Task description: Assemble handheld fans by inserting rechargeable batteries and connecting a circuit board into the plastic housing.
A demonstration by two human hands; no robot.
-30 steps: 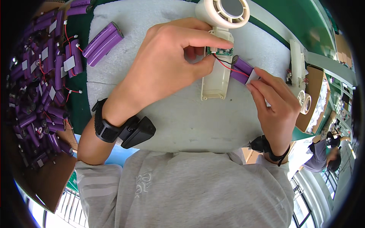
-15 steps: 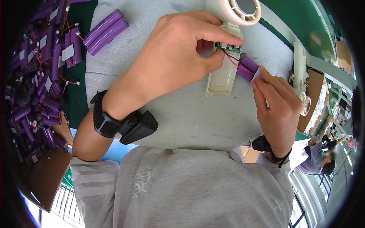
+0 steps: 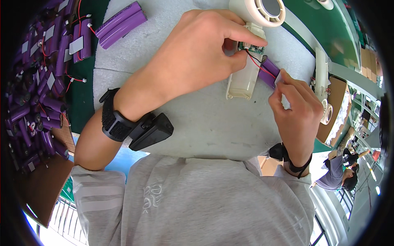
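The left hand (image 3: 197,53) reaches across the grey foam mat (image 3: 197,123) and pinches a small green circuit board (image 3: 251,48) between thumb and forefinger, holding it at the open top of a cream fan handle (image 3: 242,80). The handle lies near the mat's far edge, with the round fan head (image 3: 262,10) at its far end. The right hand (image 3: 297,110) has its fingertips closed narrowly on a purple battery (image 3: 270,71), which sits just right of the handle and is joined to the board by red and black wires (image 3: 256,63). A black wrist device (image 3: 135,127) is strapped to the left wrist, and a black band (image 3: 293,162) circles the right. Two purple cells (image 3: 121,22) lie joined side by side at the mat's far left corner. Beyond the mat's left edge a heap of purple batteries (image 3: 37,94) with red leads fills a tray. Another cream fan (image 3: 322,88) lies along the mat's right edge. The person wears a grey sweatshirt (image 3: 193,201).
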